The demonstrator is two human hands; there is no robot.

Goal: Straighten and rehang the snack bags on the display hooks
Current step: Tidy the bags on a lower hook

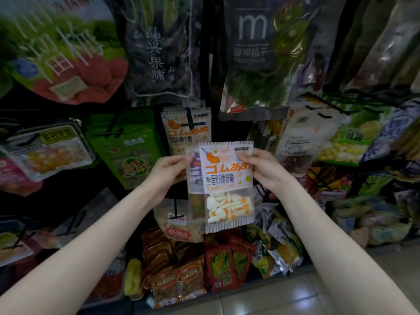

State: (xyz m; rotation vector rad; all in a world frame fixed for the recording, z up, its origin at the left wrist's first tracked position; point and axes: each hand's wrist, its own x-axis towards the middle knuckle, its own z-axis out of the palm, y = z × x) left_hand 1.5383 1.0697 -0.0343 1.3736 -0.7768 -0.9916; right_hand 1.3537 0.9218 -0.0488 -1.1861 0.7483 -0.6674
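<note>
Both forearms are reaching forward; left hand point(169, 169) and right hand point(261, 168) are pinching an egg-gummy bag point(227, 183), unhung, below its hanging twin point(186, 130); rehanging looks pending.

candy bag point(227, 176): white, orange lettering, striped edges; green bag point(127, 146): yellow lettering; red packets point(227, 264): yellow print

A white plastic snack bag with orange lettering and a clear window of white and orange egg-shaped candies point(227, 185) was held upright at the centre, off any hook. A second bag with purple print point(193, 176) sat behind it, peeking out at nine o'clock. At twelve o'clock, a matching white and orange bag point(186, 130) hung on a black display hook point(191, 120).
</note>
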